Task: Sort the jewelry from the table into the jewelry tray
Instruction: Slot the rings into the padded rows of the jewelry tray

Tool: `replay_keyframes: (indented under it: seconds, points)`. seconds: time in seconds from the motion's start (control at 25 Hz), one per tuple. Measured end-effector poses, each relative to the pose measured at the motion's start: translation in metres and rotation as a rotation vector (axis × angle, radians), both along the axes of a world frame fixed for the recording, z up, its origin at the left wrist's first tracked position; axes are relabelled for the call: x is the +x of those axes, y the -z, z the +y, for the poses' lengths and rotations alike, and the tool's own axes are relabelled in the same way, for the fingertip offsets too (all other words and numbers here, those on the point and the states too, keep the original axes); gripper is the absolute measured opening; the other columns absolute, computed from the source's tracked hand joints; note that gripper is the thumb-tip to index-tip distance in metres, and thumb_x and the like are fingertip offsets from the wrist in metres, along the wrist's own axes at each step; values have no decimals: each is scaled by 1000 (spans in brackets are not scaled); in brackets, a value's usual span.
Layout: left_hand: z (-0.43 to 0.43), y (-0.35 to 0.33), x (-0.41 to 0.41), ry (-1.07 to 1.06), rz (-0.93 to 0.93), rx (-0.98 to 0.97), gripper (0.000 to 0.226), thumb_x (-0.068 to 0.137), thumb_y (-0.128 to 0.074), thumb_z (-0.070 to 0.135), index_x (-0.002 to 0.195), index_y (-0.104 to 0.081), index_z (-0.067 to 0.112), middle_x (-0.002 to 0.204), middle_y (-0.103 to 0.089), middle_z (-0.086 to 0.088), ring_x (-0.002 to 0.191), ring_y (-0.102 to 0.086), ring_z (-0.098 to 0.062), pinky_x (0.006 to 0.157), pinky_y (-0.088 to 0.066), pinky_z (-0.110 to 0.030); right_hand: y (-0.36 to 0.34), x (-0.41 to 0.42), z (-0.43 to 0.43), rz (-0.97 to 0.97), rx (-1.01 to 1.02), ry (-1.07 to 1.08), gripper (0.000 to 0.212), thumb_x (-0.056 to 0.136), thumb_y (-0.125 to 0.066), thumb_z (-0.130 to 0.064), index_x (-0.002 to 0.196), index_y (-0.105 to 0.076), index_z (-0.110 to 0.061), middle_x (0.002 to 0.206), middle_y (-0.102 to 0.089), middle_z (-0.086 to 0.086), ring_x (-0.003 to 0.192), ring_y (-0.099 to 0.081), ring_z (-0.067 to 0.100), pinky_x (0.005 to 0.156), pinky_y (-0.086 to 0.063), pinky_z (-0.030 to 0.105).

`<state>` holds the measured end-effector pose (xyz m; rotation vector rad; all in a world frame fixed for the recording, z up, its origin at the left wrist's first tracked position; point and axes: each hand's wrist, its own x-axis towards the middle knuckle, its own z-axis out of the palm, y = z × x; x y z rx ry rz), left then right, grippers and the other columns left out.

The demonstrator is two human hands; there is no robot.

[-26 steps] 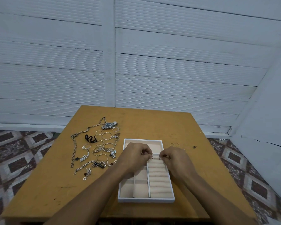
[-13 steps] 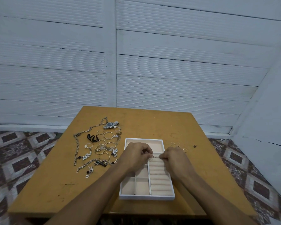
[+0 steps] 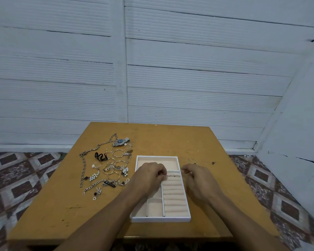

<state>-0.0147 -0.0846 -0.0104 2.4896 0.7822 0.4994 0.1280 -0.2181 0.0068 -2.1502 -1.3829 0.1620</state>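
matt wooden table (image 3: pixel 152 138), seemingly velvety tray (image 3: pixel 159 219)

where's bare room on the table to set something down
Bare: the far strip of the orange wooden table behind the white jewelry tray, and the near-left corner. Crowded: heap of chains, hoops and pearls left of it.

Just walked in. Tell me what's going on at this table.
A person is sorting jewelry into a white jewelry tray on a wooden table. The left hand pinches a small ring at the far end of the tray's ring rolls, where other rings already sit. The right hand hovers by the tray's right edge, fingers curled; whether it holds anything is unclear. A pile of chains and hoops, with a watch, lies left of the tray; loose rings lie to its right.
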Motion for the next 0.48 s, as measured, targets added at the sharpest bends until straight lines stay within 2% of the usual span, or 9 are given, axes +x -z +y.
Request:
replay_keyframes:
  seconds: [0.12, 0.32, 0.48]
  points:
    - [0, 3, -1, 22, -7, 31, 8, 87, -62, 28, 92, -69, 27, 90, -66, 9, 89, -58, -9, 76, -47, -31, 2, 2, -2, -3, 6, 29, 28, 89, -49, -9, 105, -70, -18, 99, -70, -5, 88, -58, 13, 78, -49, 30]
    - [3, 3, -4, 89, 26, 120, 19, 91, -58, 22, 103, -72, 26, 100, -65, 5, 100, -57, -13, 79, -47, -31, 6, 3, -2, -8, 20, 58, 27, 91, -49, -11, 107, -69, -20, 100, -70, -7, 89, -59, 11, 78, -50, 28]
    - [1, 4, -7, 117, 65, 251, 27, 93, -52, 18, 111, -69, 31, 106, -59, 8, 103, -55, -13, 68, -40, -24, 5, 3, -1, 8, 28, 52, 26, 89, -50, -11, 104, -70, -18, 97, -70, -5, 87, -60, 13, 76, -50, 30]
